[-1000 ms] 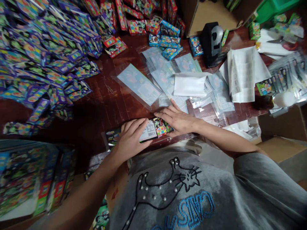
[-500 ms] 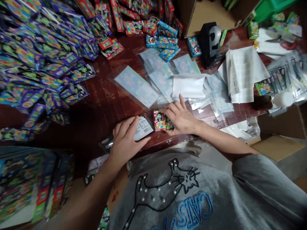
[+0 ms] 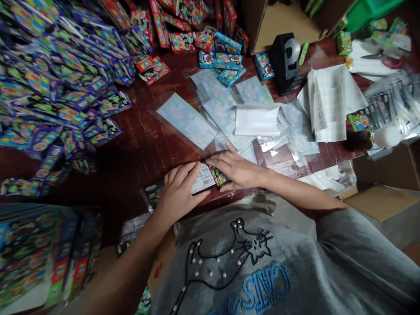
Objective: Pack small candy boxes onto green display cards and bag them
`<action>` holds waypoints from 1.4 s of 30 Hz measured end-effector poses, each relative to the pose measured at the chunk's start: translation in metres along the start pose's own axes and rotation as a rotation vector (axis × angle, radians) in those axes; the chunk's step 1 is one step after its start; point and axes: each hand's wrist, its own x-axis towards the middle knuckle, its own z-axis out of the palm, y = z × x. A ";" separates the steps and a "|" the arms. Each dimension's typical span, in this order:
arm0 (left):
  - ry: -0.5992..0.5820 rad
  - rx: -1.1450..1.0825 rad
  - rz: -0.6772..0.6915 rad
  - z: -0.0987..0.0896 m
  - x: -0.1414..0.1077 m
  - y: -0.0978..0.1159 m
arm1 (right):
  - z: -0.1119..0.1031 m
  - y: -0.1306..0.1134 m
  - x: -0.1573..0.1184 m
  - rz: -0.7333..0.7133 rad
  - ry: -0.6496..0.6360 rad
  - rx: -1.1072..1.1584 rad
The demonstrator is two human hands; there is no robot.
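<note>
Near the table's front edge lies a dark, flat packet [image 3: 205,180] with a white barcode label. My left hand [image 3: 182,186] grips it, fingers over the far side and thumb along the near side. My right hand [image 3: 241,169] has its fingers and thumb around small printed candy boxes at the packet's right end. A green box [image 3: 222,176] shows below the fingers. Only a sliver of red is visible between it and the label, so how far the boxes sit inside the packet cannot be told. Clear sleeves with pale blue cards [image 3: 187,120] lie beyond my hands.
Purple packets [image 3: 65,87] pile up at the left, red boxes [image 3: 183,41] and blue boxes [image 3: 228,59] at the back. A tape dispenser [image 3: 285,65], label sheets [image 3: 328,103], a white-capped bottle [image 3: 387,137] and scissors [image 3: 392,61] are at the right. A cardboard carton [image 3: 288,26] stands behind.
My right hand has moved left and slightly nearer with the boxes, up against the packet's end. The red box's face is now mostly hidden. My left hand has shifted slightly right.
</note>
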 end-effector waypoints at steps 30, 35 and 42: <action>0.203 -0.091 -0.185 0.004 0.030 0.016 | -0.046 0.039 0.009 -0.090 0.063 0.074; 0.230 -0.063 -0.150 0.010 0.037 0.022 | -0.050 0.039 0.014 -0.139 -0.024 0.098; 0.401 -0.567 -0.354 0.005 0.068 0.027 | -0.043 0.025 0.033 0.116 0.424 0.309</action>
